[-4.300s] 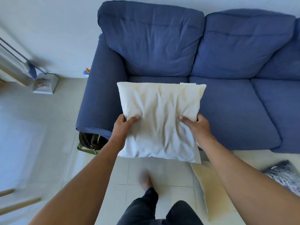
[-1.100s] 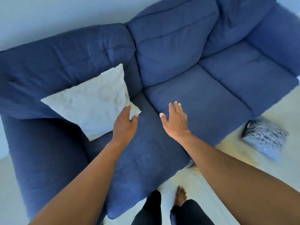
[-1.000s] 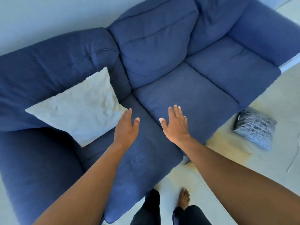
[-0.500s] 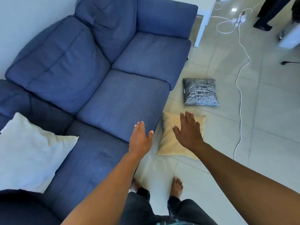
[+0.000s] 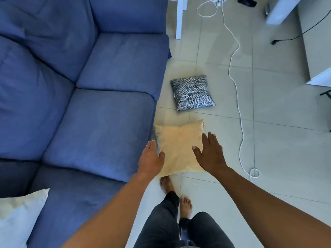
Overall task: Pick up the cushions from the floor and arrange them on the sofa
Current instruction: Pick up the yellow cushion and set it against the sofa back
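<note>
Yellow cushion (image 5: pixel 179 149): lay flat on the tiled floor (image 5: pixel 277 149), its left edge against the front of the blue sofa (image 5: pixel 100 122); roughly square with no clear long axis, its sides slightly turned from the tile lines, one corner pointing up-right in the view.
Black-and-white patterned cushion (image 5: pixel 192 93): lay flat on the floor just beyond the yellow one, apart from it, near the sofa's far seat; also about square, a little rotated.
White cushion (image 5: pixel 19 217): sat on the sofa at the near left, only partly in view.
Left hand (image 5: pixel 151 160): stretched forward, palm down, fingers straight and together, over the yellow cushion's left edge; open, grasping nothing.
Right hand (image 5: pixel 210 153): stretched forward, palm down, fingers spread, thumb out, over the cushion's right edge; open, grasping nothing. Whether either palm touched the fabric could not be told.
White cable (image 5: pixel 236 90): ran across the floor to the right of both cushions.
Feet: bare, just short of the yellow cushion's near edge.
</note>
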